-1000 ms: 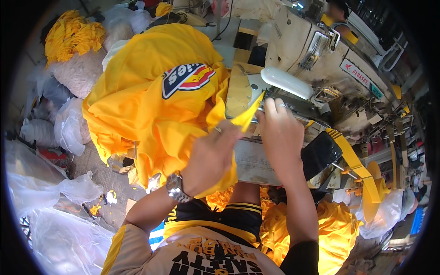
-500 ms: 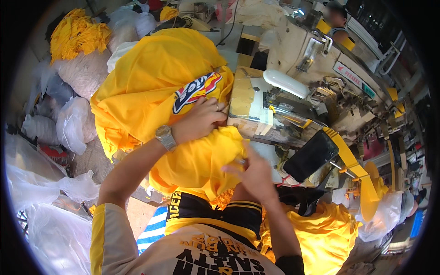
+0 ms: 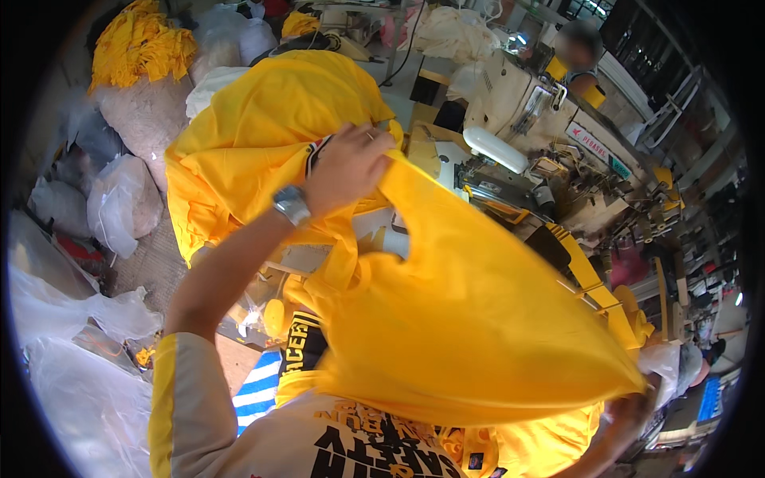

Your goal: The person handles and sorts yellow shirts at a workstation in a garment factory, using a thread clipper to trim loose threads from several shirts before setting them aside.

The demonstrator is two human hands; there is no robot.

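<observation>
A yellow shirt piece (image 3: pixel 478 303) with a curved cut-out edge is stretched across my lap, slanting from upper left to lower right. At its upper corner my left hand (image 3: pixel 347 167), with a watch on the wrist, is closed on the cloth. My right hand (image 3: pixel 639 405), darkened and smeared at the lower right, grips the far corner; its fingers are partly hidden. Behind my left hand lies a large heap of yellow shirt pieces (image 3: pixel 271 119). Its printed patch is mostly covered by that hand. More yellow cloth (image 3: pixel 542 442) lies below the stretched piece.
An industrial sewing machine (image 3: pixel 550 119) with a white lamp (image 3: pixel 496 150) stands at the upper right. Yellow guards (image 3: pixel 586 267) stick out near the cloth. Stuffed plastic bags (image 3: pixel 127 203) crowd the left, with yellow scraps (image 3: pixel 142 48) on top. Another person (image 3: pixel 580 52) sits beyond the machine.
My right hand has swung far out to the lower right, pulling the bunched shirt piece open and taut. My left hand has lifted slightly from the heap. The cloth now hides the phone.
</observation>
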